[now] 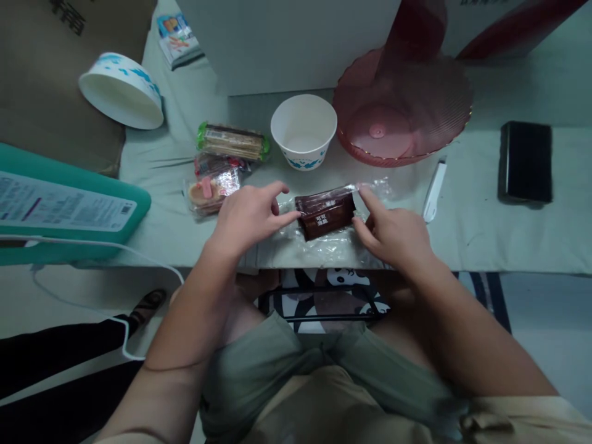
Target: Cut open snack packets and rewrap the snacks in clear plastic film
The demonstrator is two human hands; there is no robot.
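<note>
A dark brown snack packet (pixel 327 213) with pale printed characters lies near the table's front edge, with a crinkled clear plastic wrapper (pixel 324 251) around and under it. My left hand (pixel 250 213) is at its left end, thumb tip by the packet's edge and index finger stretched out above. At the right end is my right hand (pixel 393 231), index finger and thumb spread apart, their tips touching the wrapper and the packet's side. Both hands have their fingers apart. A white paper bowl (pixel 304 126) with blue print stands upright just beyond the packet.
Left of the bowl lie several wrapped snacks, including a green-ended packet (pixel 232 141) and a biscuit pack (pixel 210 192). A pink ribbed bowl (pixel 402 132), white utility knife (pixel 435 191) and black box (pixel 526 162) sit rightward. A tilted paper bowl (pixel 121 92) and green container (pixel 69 203) are left.
</note>
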